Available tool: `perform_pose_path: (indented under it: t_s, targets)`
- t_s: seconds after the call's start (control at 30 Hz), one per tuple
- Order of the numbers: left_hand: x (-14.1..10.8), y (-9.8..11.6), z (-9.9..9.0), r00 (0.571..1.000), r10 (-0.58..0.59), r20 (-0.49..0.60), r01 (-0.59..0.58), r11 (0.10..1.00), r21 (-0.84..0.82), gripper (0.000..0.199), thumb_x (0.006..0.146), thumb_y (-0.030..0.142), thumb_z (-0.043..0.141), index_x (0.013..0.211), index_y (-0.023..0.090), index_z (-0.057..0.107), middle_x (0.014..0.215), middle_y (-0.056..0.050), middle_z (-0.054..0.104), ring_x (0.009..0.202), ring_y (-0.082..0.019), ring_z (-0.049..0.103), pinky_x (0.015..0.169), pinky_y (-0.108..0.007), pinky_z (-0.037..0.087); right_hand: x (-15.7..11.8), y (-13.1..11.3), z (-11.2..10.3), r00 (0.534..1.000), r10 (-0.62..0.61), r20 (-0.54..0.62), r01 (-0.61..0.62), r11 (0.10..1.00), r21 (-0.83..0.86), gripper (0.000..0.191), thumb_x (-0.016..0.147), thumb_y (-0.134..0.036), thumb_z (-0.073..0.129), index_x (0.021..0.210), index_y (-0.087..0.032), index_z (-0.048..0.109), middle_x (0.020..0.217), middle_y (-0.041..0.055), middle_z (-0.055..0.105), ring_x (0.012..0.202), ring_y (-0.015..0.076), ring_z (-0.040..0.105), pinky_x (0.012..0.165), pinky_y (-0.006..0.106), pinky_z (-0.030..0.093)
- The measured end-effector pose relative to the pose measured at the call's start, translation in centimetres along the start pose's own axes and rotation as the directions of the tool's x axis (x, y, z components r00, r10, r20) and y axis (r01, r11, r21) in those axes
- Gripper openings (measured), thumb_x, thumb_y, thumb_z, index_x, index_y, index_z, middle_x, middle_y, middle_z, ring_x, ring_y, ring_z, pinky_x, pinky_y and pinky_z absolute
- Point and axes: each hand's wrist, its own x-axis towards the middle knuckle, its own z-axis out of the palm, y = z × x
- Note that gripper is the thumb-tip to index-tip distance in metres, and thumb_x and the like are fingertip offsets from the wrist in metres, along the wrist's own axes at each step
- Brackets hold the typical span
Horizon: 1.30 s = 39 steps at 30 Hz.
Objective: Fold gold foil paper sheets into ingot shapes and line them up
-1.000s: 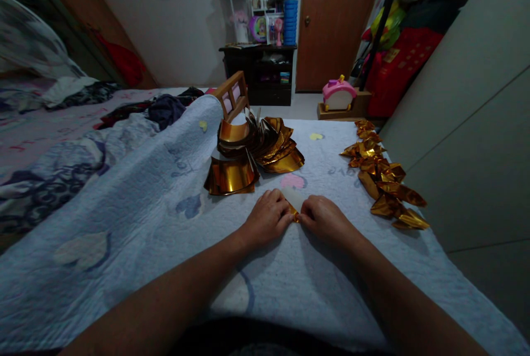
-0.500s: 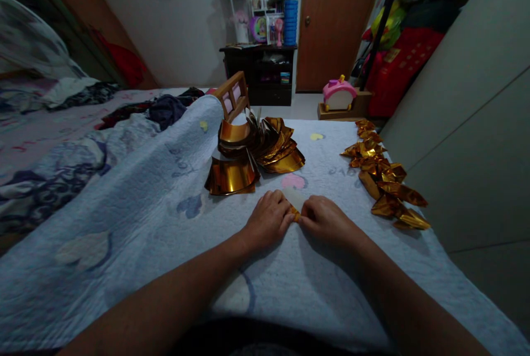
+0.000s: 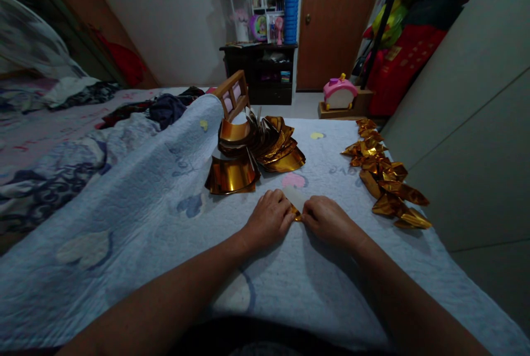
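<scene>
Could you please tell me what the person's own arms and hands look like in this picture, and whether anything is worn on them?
Both forearms come in bare from the bottom edge, with no sleeves showing. The left hand and the right hand wear no gloves. No ring, watch or bracelet can be seen, though the light is dim.

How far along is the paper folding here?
Done: a row of folded gold pieces lies along the right edge of the blanket. In hand: the left hand and right hand press one sheet flat between them, its white side up with a gold corner showing. Left: a fanned stack of unfolded gold sheets sits just beyond the hands, so a good deal seems to remain.
</scene>
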Motion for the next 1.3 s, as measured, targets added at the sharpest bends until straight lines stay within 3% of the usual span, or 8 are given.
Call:
perform_pose_path:
  t_s: [0.47, 0.7, 1.0, 1.2, 1.3]
  targets:
    - [0.0, 0.1, 0.0, 0.999, -0.047, -0.011, 0.046, 0.999, -0.02, 0.011, 0.093, 0.028, 0.059, 0.089, 0.018, 0.06, 0.102, -0.007, 0.056, 0.099, -0.024, 0.049, 0.089, -0.039, 0.042, 0.0, -0.7, 0.0, 0.999, 0.054, 0.002, -0.054, 0.997, -0.06, 0.026, 0.093, -0.026, 0.05, 0.086, -0.016, 0.073, 0.091, 0.0126, 0.074, 0.082, 0.0221, 0.065, 0.07, 0.031, 0.036]
    - [-0.1, -0.1, -0.3, 0.999, -0.033, 0.0, 0.033, 0.994, -0.101, 0.008, 0.094, 0.027, 0.058, 0.094, 0.021, 0.064, 0.1, -0.005, 0.057, 0.098, -0.023, 0.05, 0.087, -0.036, 0.042, -0.3, -0.7, -0.2, 1.0, 0.03, 0.0, -0.03, 0.999, -0.032, 0.021, 0.094, -0.026, 0.051, 0.089, -0.018, 0.069, 0.088, 0.0089, 0.072, 0.082, 0.021, 0.062, 0.07, 0.031, 0.033]
    - [-0.1, -0.6, -0.5, 0.999, 0.053, 0.0, -0.052, 0.981, -0.187, 0.017, 0.094, 0.027, 0.063, 0.103, 0.031, 0.076, 0.099, -0.004, 0.06, 0.098, -0.022, 0.052, 0.086, -0.036, 0.04, -0.7, 0.3, 0.5, 0.991, 0.039, -0.131, -0.045, 0.998, -0.044, 0.013, 0.089, -0.03, 0.061, 0.097, -0.021, 0.066, 0.105, 0.0109, 0.06, 0.097, 0.0266, 0.052, 0.078, 0.035, 0.034]
    - [0.0, -0.7, -0.4, 0.999, 0.054, 0.001, -0.052, 0.982, -0.182, 0.019, 0.094, 0.027, 0.064, 0.106, 0.034, 0.077, 0.1, -0.004, 0.06, 0.098, -0.021, 0.052, 0.087, -0.035, 0.04, -0.5, 1.7, 0.2, 0.994, 0.004, -0.112, 0.006, 0.996, 0.087, 0.014, 0.092, -0.02, 0.048, 0.092, -0.019, 0.062, 0.101, 0.0088, 0.06, 0.092, 0.0226, 0.051, 0.08, 0.034, 0.035]
    - [0.0, -0.7, -0.4, 0.998, 0.056, -0.005, -0.056, 0.981, -0.186, 0.017, 0.093, 0.028, 0.065, 0.105, 0.033, 0.077, 0.099, -0.004, 0.06, 0.098, -0.021, 0.052, 0.086, -0.035, 0.04, -0.6, 1.4, 0.6, 0.988, 0.01, -0.153, 0.0, 0.998, 0.068, 0.014, 0.093, -0.027, 0.05, 0.095, -0.019, 0.061, 0.102, 0.009, 0.059, 0.093, 0.024, 0.05, 0.08, 0.035, 0.035]
